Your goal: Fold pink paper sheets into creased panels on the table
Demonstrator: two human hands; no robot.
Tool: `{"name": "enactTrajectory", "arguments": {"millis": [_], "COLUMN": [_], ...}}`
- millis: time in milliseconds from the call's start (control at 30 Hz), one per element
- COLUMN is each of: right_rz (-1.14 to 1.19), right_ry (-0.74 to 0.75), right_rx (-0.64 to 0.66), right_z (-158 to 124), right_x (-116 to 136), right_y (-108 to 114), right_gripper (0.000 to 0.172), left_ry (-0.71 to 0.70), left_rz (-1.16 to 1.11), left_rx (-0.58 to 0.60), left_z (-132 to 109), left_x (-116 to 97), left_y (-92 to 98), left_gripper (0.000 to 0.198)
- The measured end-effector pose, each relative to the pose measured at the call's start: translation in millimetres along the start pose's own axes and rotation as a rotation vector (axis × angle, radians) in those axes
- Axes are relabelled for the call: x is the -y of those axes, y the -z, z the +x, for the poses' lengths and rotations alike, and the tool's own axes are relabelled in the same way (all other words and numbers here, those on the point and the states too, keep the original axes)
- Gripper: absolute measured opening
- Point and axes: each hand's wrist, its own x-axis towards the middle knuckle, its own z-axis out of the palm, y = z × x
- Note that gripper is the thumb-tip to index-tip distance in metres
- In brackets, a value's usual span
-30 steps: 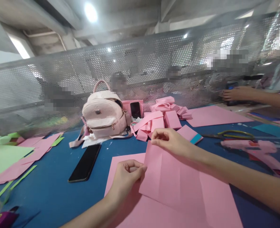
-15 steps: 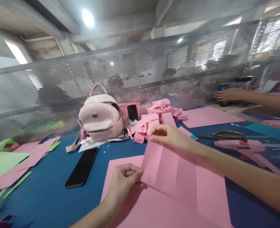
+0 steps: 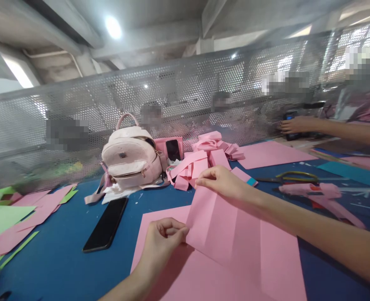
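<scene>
Between my two hands is a creased sheet of pink paper [image 3: 216, 230], its left part raised and its folds running up and down. My left hand [image 3: 166, 240] pinches the lower left corner between thumb and fingers. At the upper left corner, my right hand [image 3: 219, 179] grips the edge, thumb and fingertips together. Beneath lies a larger pink sheet [image 3: 160, 213], flat on the blue table [image 3: 59, 255]. Just behind my right hand is a heap of cut pink paper strips [image 3: 200, 163].
A black phone [image 3: 106, 223] lies left of my left hand, with a pale pink backpack [image 3: 131, 156] behind it. Scissors [image 3: 294, 177] and a pink glue gun [image 3: 323, 194] lie beyond my right forearm. Another person's hand [image 3: 301, 125] holds a dark object at right. A perforated metal screen [image 3: 178, 90] borders the back.
My hands keep their hold on the pink paper, almost unmoved. The view has shifted slightly, so the background sits a little further left.
</scene>
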Motion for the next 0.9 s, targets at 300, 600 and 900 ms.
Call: {"name": "enactTrajectory", "arguments": {"millis": [300,600,900], "right_rz": [-0.016,-0.015,0.049], "right_ry": [-0.011,0.002,0.124], "right_rx": [-0.091,0.033,0.443], "right_z": [-2,-6,3], "right_x": [1,-6,-3], "right_y": [-4,-27,-89], "right_gripper": [0.041,0.031,0.023], "left_ry": [0.016,-0.469,-1.261], "left_rz": [-0.018,0.475,1.141], "left_rx": [-0.01,0.121,0.196], "left_z": [-6,-54,-64], "left_x": [4,11,-1], "left_y": [-2.9,16.6,22.5], "left_gripper": [0.04,0.021,0.03]}}
